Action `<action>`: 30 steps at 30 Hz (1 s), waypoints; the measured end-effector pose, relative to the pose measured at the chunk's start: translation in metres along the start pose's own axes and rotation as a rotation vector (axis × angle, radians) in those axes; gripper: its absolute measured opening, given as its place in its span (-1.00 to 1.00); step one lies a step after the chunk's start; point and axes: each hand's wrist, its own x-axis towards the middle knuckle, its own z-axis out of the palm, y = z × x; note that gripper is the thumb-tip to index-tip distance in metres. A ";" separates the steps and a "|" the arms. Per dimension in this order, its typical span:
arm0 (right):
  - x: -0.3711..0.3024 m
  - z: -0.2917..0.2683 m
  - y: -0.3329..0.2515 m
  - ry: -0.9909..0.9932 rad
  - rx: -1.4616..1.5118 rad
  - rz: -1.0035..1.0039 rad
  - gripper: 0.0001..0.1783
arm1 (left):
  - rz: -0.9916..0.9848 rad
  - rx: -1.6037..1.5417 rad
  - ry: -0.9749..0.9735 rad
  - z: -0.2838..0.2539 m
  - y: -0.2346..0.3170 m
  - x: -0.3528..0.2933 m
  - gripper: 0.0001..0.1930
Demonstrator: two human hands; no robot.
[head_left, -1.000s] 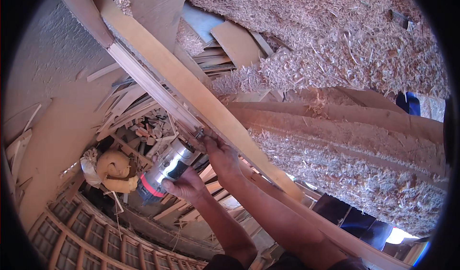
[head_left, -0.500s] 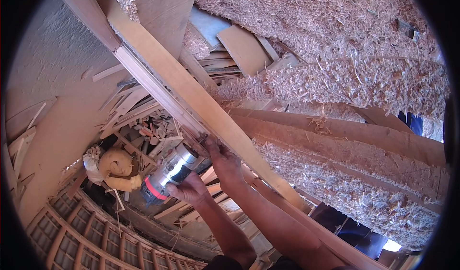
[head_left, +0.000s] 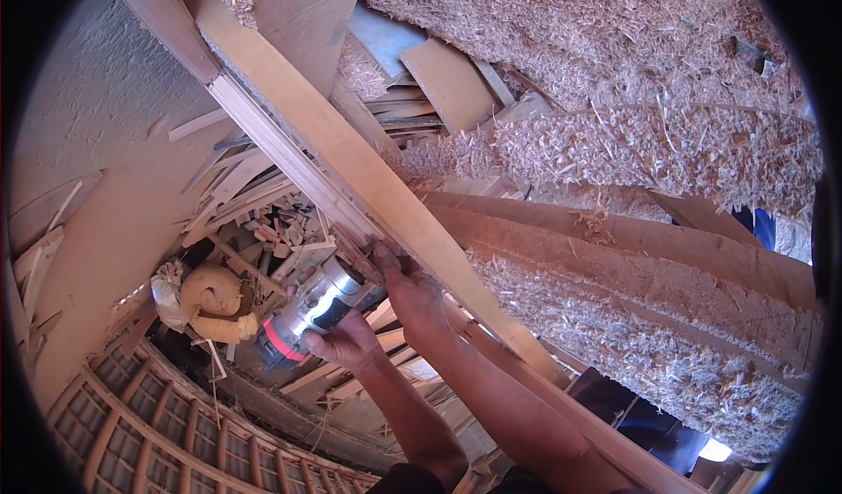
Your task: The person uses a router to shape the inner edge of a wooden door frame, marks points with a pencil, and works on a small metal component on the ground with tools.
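My left hand (head_left: 346,342) is closed around the body of a trim router (head_left: 320,305), a silver cylinder with a dark grip patch and a red band at its lower end. The router is tilted, its base end up against the edge of a long reddish wooden beam (head_left: 289,167). By that base end, my right hand (head_left: 410,292) presses on the beam's edge with bent fingers; what lies under the fingertips is hidden. The router's bit cannot be seen. A pale yellow plank (head_left: 351,156) runs along the beam's far side.
Wood shavings (head_left: 614,46) cover the upper right. Further beams (head_left: 631,248) lie to the right. Wood offcuts (head_left: 281,226) and a coiled yellow hose (head_left: 213,301) lie on the left below the beam. A slatted wooden frame (head_left: 175,433) leans at lower left.
The router and both hands have shifted very slightly along the beam's edge, toward the upper left. The grip on the router is the same.
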 end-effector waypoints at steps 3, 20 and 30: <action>0.005 0.003 0.010 0.002 0.034 -0.028 -0.32 | 0.002 0.009 0.002 0.000 0.000 0.000 0.01; -0.005 0.002 -0.011 0.015 0.170 0.021 -0.41 | 0.015 0.004 -0.045 0.006 0.001 -0.001 -0.11; 0.002 0.001 0.000 -0.024 0.063 0.135 -0.26 | 0.024 -0.034 -0.002 -0.001 -0.003 0.000 -0.07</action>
